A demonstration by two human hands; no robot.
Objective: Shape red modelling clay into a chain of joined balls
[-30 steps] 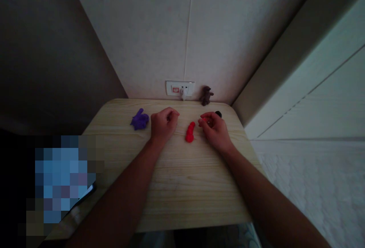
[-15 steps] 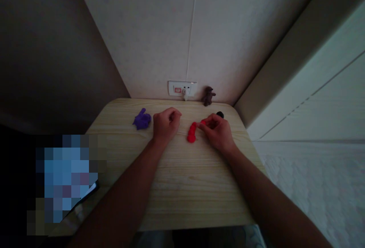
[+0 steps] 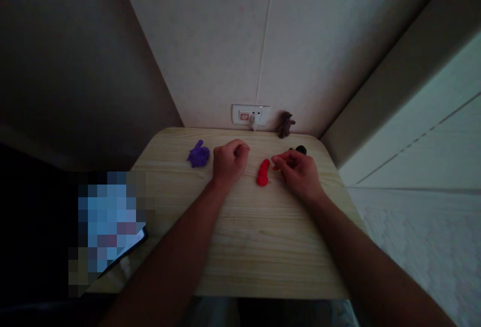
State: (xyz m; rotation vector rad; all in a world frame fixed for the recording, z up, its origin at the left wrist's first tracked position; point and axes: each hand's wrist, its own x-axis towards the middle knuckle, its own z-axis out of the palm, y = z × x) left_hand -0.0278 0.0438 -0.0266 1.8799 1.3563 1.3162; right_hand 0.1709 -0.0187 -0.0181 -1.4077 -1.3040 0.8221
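A red lump of modelling clay (image 3: 263, 172) lies on the light wooden table (image 3: 240, 247), between my two hands. My right hand (image 3: 298, 172) rests just to its right with the fingers curled in a pinch on a small red bit of clay. My left hand (image 3: 228, 161) sits to the lump's left as a loose fist, and nothing shows in it. A purple clay shape (image 3: 198, 154) lies left of my left hand.
A small brown clay figure (image 3: 285, 124) stands at the table's back edge by a wall socket (image 3: 250, 114). A small black object (image 3: 301, 150) lies behind my right hand. A blurred-out item sits at the table's left front corner. Walls close in at the back and on both sides.
The view has shifted a little, so everything sits further right in the picture. My right hand moved towards the red lump and back slightly. The left hand stayed in place.
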